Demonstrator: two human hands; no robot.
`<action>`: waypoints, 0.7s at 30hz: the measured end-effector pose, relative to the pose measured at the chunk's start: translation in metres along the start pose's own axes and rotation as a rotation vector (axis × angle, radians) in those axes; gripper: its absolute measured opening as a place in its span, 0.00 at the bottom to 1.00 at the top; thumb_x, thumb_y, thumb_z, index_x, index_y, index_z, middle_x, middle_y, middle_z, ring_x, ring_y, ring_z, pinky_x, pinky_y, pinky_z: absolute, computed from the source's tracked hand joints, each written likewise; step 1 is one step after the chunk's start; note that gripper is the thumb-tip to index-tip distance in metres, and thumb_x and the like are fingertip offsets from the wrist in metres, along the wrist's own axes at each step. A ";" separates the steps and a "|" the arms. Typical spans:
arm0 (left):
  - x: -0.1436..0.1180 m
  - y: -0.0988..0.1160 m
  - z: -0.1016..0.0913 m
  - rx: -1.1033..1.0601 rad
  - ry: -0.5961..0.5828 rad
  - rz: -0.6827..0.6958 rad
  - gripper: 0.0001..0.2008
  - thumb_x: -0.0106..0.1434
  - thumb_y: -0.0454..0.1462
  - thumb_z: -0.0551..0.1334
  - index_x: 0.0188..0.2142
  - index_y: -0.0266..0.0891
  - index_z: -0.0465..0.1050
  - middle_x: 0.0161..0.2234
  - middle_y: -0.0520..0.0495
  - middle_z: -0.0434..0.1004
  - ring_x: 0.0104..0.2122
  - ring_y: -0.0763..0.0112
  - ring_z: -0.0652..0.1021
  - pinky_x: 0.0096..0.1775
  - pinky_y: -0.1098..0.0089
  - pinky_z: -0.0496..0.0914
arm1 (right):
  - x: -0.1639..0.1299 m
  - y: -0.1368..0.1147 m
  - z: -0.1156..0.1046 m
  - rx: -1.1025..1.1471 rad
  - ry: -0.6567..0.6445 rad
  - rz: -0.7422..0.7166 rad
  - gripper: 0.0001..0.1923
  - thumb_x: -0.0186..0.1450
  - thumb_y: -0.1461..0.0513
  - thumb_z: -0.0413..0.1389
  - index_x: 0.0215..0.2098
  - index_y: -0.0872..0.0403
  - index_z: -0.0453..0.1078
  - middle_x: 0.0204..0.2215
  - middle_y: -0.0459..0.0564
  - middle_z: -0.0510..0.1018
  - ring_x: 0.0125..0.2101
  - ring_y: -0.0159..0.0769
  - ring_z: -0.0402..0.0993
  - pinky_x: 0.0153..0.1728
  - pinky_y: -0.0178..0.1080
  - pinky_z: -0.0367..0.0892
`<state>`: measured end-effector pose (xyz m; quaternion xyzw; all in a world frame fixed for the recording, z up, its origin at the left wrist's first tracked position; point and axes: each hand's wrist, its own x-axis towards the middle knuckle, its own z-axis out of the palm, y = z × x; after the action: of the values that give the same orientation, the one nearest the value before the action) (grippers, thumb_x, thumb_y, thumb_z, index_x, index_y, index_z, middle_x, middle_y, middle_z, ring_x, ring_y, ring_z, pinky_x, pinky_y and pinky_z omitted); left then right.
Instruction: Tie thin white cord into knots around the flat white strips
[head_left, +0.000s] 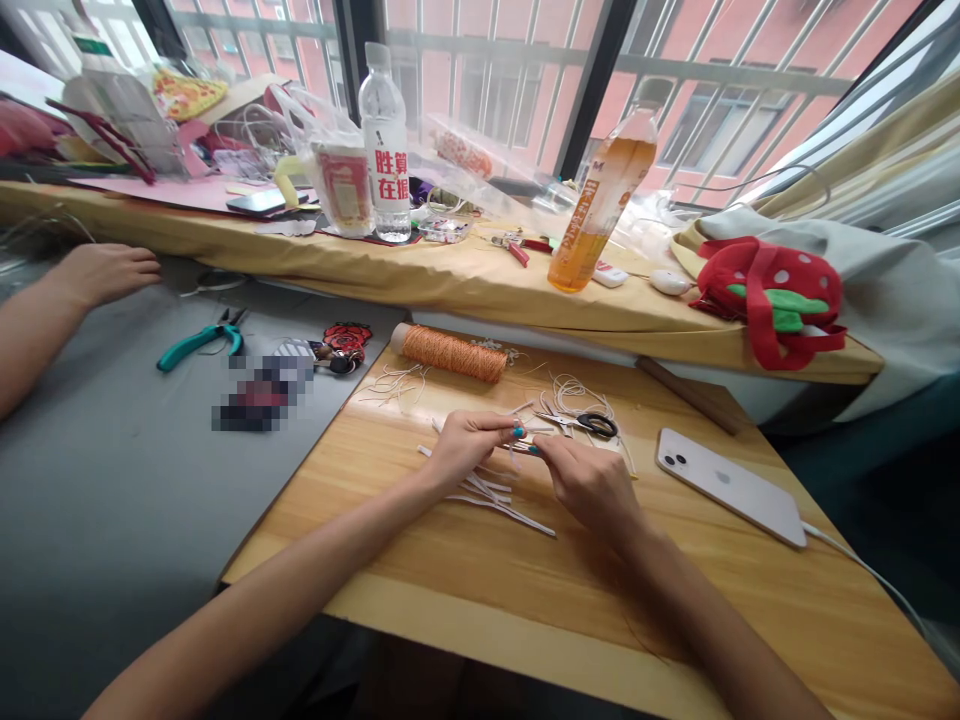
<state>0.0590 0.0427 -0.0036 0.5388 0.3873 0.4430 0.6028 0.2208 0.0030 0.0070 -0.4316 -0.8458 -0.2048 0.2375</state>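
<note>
Two hands (525, 455) beside scissors (589, 424)

Premises: a home craft corner by a barred window (525, 60). Evidence: wooden tabletop (675, 600) bearing thread spool (450, 352), scissors (589, 423) and cord offcuts (487, 495); pliers (199, 340) and cluttered sill (450, 275) beyond.

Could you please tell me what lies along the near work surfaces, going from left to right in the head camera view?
Teal pliers → orange thread spool → left hand → right hand, both pinching pale cord strips → white phone.
</note>
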 end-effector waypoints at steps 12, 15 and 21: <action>-0.002 0.001 -0.001 0.280 -0.049 0.291 0.07 0.52 0.35 0.60 0.30 0.37 0.76 0.29 0.47 0.78 0.30 0.70 0.75 0.33 0.73 0.68 | 0.013 -0.002 -0.017 0.467 -0.369 0.461 0.11 0.62 0.57 0.44 0.35 0.54 0.65 0.24 0.46 0.72 0.24 0.32 0.68 0.22 0.31 0.56; 0.000 0.001 -0.001 0.165 -0.002 0.133 0.08 0.50 0.35 0.61 0.31 0.35 0.76 0.30 0.46 0.78 0.31 0.68 0.76 0.35 0.72 0.69 | 0.006 -0.003 -0.009 0.194 -0.187 0.268 0.10 0.61 0.58 0.47 0.37 0.56 0.62 0.27 0.48 0.72 0.23 0.31 0.67 0.19 0.31 0.53; 0.003 -0.003 -0.001 0.096 -0.014 0.074 0.10 0.49 0.35 0.62 0.32 0.34 0.76 0.32 0.46 0.77 0.33 0.66 0.76 0.38 0.70 0.69 | 0.003 0.000 -0.007 -0.178 0.016 -0.137 0.08 0.62 0.68 0.46 0.32 0.58 0.67 0.25 0.49 0.73 0.25 0.30 0.67 0.26 0.33 0.55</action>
<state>0.0596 0.0458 -0.0068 0.5840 0.3836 0.4422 0.5623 0.2207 0.0011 0.0138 -0.3905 -0.8498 -0.2985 0.1905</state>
